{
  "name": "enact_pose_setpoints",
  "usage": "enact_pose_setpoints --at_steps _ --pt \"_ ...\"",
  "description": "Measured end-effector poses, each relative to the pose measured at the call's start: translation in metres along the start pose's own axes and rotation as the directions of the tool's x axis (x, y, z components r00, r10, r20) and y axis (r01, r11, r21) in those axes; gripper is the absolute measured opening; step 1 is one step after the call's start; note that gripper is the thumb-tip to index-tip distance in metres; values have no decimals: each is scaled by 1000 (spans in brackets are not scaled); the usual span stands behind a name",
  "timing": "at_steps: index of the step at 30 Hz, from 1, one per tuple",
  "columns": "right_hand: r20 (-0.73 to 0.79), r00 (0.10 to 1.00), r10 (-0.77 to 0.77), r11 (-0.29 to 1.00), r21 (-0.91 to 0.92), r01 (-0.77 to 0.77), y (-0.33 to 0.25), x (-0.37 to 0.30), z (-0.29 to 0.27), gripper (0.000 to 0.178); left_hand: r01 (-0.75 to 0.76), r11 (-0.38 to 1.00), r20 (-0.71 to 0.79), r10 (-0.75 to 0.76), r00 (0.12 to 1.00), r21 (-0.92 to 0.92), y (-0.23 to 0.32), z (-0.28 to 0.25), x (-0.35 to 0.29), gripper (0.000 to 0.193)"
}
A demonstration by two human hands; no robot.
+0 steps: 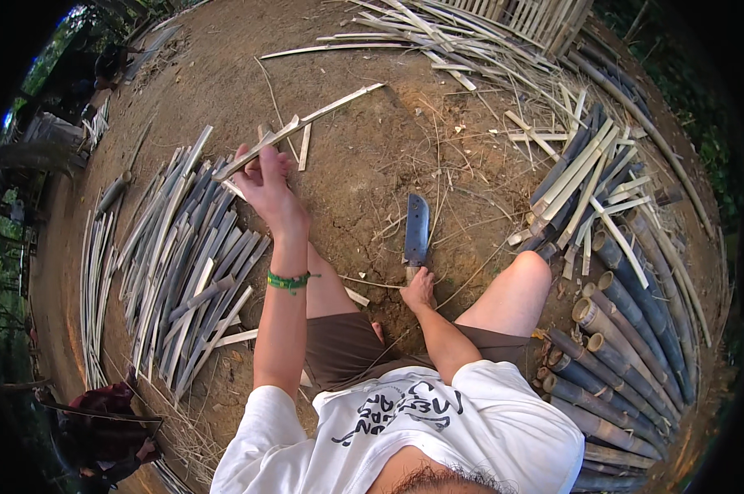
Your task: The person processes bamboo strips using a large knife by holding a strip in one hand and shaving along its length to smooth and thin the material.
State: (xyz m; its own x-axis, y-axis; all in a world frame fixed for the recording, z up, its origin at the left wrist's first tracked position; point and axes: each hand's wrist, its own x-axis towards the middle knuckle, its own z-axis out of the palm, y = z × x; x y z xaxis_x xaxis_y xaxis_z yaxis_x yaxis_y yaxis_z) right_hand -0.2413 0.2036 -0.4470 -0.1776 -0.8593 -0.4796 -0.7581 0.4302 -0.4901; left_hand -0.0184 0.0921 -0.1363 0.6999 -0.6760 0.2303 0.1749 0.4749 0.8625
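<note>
My left hand (266, 183), with a green band on its wrist, is raised at the left, its fingers closed around a long split bamboo strip (331, 106). The strip slants up and to the right from my fingers. Low between my knees, my right hand (419, 290) grips the short handle of a broad-bladed machete (418, 226). Its dark blade points away from me, with small holes near the squared tip. Strip and blade are well apart. A short pale bamboo piece (305, 148) lies on the ground just beyond my left hand.
A heap of split bamboo strips (182, 263) spreads at the left. Cut bamboo poles (619, 354) are stacked at the right, with more strips (586, 181) above them. Another pile (438, 37) lies at the far side. A person in dark red (108, 420) is at the lower left.
</note>
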Motion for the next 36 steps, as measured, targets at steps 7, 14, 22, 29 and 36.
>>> enact_pose_setpoints --at_steps 7,14,22,29,36 --pt "107 984 145 970 181 -162 -21 5 -20 67 -120 989 -454 147 879 89 -2 48 54 44" --pt "23 1000 16 699 715 -27 -50 15 -70 36 -278 960 42 279 959 -27 29 89 69 36" --pt "-198 875 -442 444 799 406 -124 -65 -188 29 -615 773 372 622 689 -156 115 110 55 29" --pt "-250 803 -541 442 728 524 -154 -90 -195 26 -599 739 289 672 681 -308 166 126 12 20" --pt "-281 781 -557 460 679 572 -165 -114 -214 27 -586 759 209 645 735 -285 239 104 0 29"
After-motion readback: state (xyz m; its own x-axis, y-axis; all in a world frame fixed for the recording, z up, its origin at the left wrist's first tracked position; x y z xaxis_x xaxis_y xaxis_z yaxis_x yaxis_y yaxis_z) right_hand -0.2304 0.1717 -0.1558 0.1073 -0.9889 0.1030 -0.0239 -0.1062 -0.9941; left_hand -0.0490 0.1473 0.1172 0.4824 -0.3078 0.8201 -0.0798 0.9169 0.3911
